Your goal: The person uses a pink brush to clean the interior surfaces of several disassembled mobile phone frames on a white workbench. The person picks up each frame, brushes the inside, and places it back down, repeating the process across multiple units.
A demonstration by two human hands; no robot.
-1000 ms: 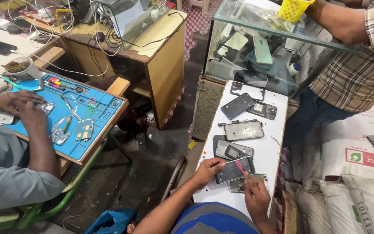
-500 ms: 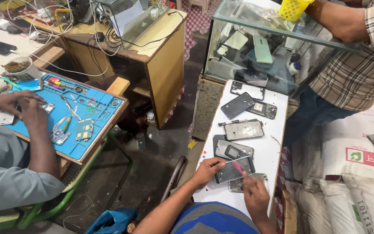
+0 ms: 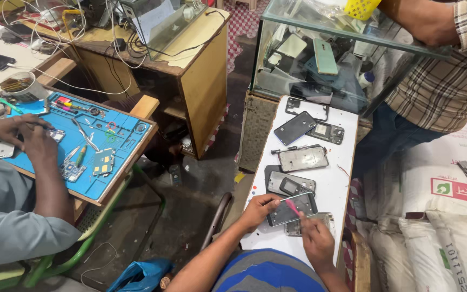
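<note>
Left hand (image 3: 258, 210) pins the phone (image 3: 292, 208) on the desk (image 3: 335, 186); right hand (image 3: 315, 241) grips a pink tool (image 3: 293, 207) above it—a slip could scratch it.

White printed sacks (image 3: 449, 216) lie stacked at right.

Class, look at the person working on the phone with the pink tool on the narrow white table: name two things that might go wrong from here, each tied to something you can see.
1. The right hand works a thin pink pry tool over the dark opened phone, steadied by the left hand; a slip might scratch it.
2. The narrow white table is crowded; the silver phone frame near its front edge might get knocked off.
</note>
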